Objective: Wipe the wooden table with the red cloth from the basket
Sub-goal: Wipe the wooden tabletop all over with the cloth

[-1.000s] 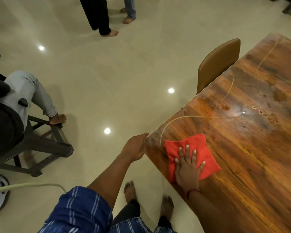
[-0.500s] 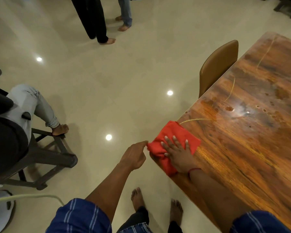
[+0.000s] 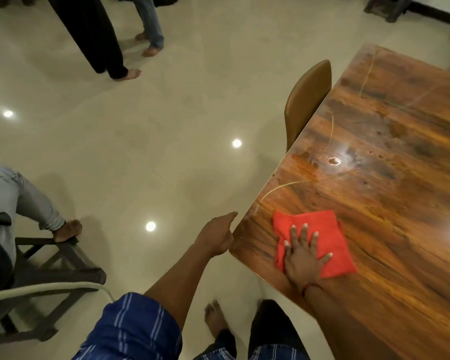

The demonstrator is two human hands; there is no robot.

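Observation:
The red cloth [image 3: 325,229] lies spread flat on the wooden table [image 3: 405,193], close to its near left corner. My right hand [image 3: 303,258] presses down on the cloth with fingers spread, palm over its near edge. My left hand [image 3: 216,236] is loosely closed with one finger stretched out, and it touches the table's edge at that corner. Water spots and a glare patch [image 3: 334,161] show on the tabletop beyond the cloth. No basket is in view.
A tan chair [image 3: 307,100] is tucked against the table's left edge. A seated person's leg [image 3: 24,198] and a dark stool [image 3: 57,266] are at the left. Two people's legs [image 3: 104,42] stand at the far top. My bare feet are on the glossy tile floor.
The cloth and my right hand slid from the table's corner edge back to the right, onto the tabletop. My left hand stayed at the corner.

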